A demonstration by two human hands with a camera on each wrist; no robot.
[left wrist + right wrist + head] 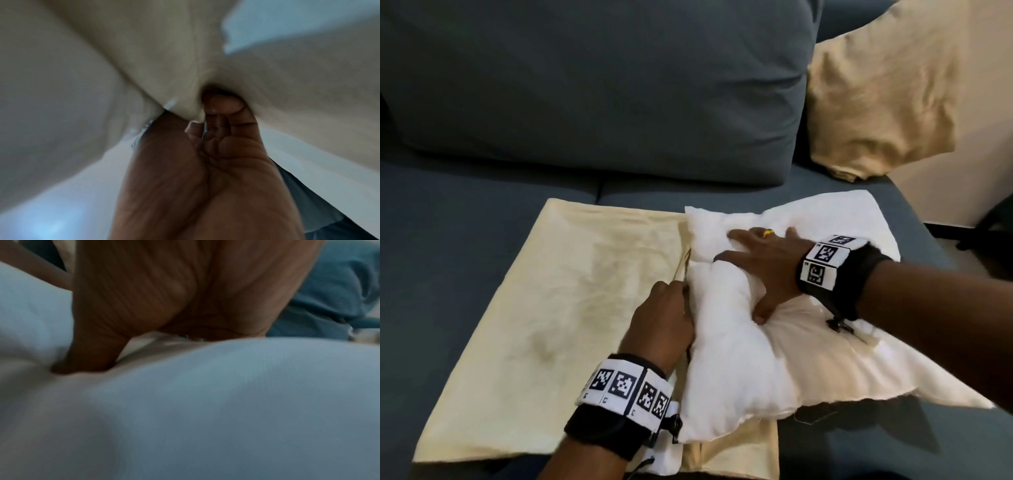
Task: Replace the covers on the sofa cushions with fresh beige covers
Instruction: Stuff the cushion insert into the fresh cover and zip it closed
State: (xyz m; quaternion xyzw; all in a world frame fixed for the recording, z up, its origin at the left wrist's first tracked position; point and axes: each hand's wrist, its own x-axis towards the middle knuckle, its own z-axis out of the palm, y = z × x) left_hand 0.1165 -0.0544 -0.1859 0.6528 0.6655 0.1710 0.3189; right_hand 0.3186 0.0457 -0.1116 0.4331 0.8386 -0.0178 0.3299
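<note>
1. On the dark blue sofa seat (482, 192), the flat beige fabric cover (558, 291) lies with its open edge against the soft white cushion insert (750, 359).
2. Left hand (664, 318): fingers curled, pinching the cover's opening edge. Hold it lifted and wide.
3. Right hand (763, 267): fingers spread flat, pressing the insert. Compress, then feed one corner in first.
4. Avoid bunching; the filling probably springs back.
</note>
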